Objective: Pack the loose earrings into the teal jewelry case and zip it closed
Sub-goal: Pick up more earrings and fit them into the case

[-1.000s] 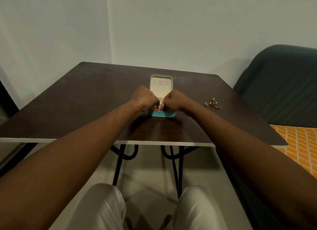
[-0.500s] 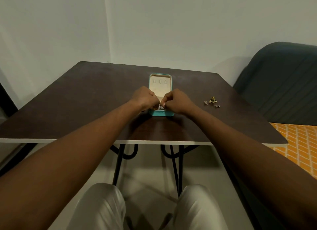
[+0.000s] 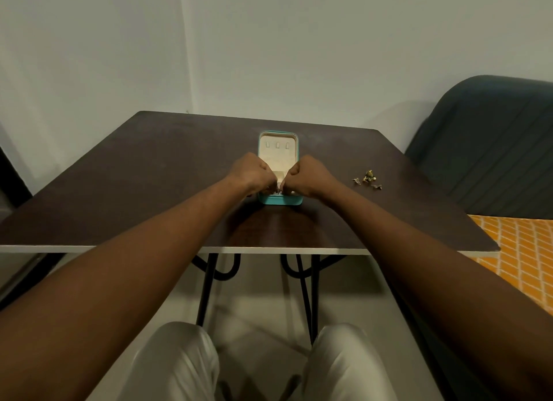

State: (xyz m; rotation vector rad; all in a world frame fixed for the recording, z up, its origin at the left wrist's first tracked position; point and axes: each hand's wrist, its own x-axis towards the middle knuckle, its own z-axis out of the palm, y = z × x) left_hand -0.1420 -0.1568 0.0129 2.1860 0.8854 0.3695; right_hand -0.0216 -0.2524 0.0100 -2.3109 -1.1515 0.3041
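The left hand [image 3: 250, 173] and the right hand [image 3: 311, 176] are both curled into loose fists, knuckles nearly meeting over the near half of the small open teal jewelry case with a cream lining [image 3: 278, 149]. The fingertips of each hand point down into the near tray, pinched together around something small and glinting, but whether either hand truly grips an earring cannot be told, since the piece is too tiny and partly hidden. Just beyond the knuckles the case's lid lies flat on the dark brown desk [image 3: 149, 167], showing three small hook tabs in a row on its cream inside. Below the wrists, the teal front wall of the case shows between the two hands. Well to the right of the right hand, apart from the case, a small cluster of loose gold and dark earrings [image 3: 368, 179] lies on the desk. Further right of that hand, past the desk edge, stands a dark ribbed upholstered chair [image 3: 490, 149], with an orange patterned floor covering [image 3: 520, 257] beneath it.
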